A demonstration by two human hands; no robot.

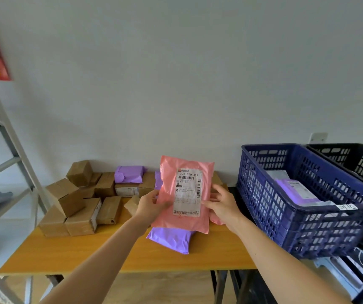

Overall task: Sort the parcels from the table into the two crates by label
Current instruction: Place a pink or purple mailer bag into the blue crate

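I hold a pink mailer bag (169, 178) upright above the wooden table (70, 251), its white label facing me. My left hand (148, 205) grips its left edge and my right hand (222, 204) grips its right edge. Below it a purple mailer (171, 239) lies on the table. Several brown cardboard boxes (70, 198) and another purple mailer (130, 174) are piled at the table's back left. The blue crate (285, 216) stands to the right, with a purple mailer (296, 191) and other parcels inside. The black crate (356, 161) sits behind it.
A grey metal shelf rack (7, 137) stands at the left with a grey bag on it. The wall runs behind the table. White items lie on the floor under the crates at the lower right.
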